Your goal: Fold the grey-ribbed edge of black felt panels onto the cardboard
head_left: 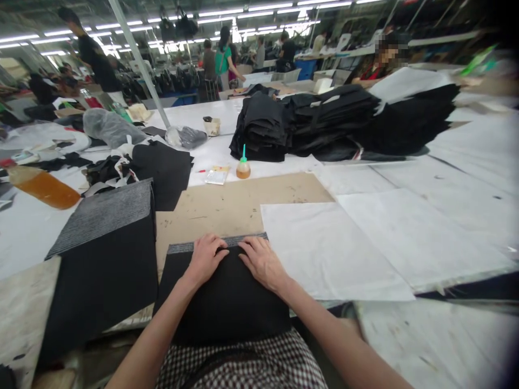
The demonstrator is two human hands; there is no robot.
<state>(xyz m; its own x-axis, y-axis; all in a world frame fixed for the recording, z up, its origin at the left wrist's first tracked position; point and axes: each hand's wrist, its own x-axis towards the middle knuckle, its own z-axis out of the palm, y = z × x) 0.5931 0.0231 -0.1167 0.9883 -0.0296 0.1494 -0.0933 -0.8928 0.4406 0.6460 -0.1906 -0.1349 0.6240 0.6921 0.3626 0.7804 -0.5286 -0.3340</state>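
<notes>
A black fabric panel (231, 302) with a narrow grey striped strip (182, 248) along its far edge lies in front of me, its near end over the table edge at my lap. My left hand (208, 258) rests on the far edge, fingers over the strip and thumb apart on the black cloth. Close beside it, my right hand (263, 262) lies on the same edge with fingers stretched out and thumb apart. Both hands press from above; their fingertips are partly hidden. To the left is a stack of black panels (105, 275) with a wide grey striped band (109, 216).
Brown board (227, 202) and white sheets (324, 243) cover the table. Farther back stand a small green-tipped bottle (243, 169), a foil packet (217, 175) and a large black fabric pile (324, 121). An amber-filled bottle (44, 186) lies left. Several people work in the background.
</notes>
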